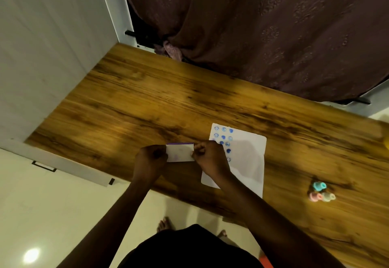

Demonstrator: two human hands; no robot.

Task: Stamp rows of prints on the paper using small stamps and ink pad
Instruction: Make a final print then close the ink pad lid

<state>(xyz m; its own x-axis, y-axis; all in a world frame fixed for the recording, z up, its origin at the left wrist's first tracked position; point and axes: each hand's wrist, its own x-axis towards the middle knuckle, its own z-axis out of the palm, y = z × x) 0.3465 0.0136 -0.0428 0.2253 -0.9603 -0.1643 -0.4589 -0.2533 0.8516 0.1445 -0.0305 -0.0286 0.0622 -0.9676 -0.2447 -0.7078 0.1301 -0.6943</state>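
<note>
A white sheet of paper lies on the wooden table, with columns of blue prints down its left side. Just left of it, both hands grip a small white ink pad case with a purple far edge. My left hand holds the case's left end with the fingers closed. My right hand pinches its right end and covers part of the paper. Three small stamps, teal, pink and pale, lie together on the table to the right, away from both hands.
A dark patterned curtain hangs behind the table's far edge. A white cabinet stands at the left, with a drawer handle below. The table's near edge runs diagonally; my feet and a pale floor show beneath it.
</note>
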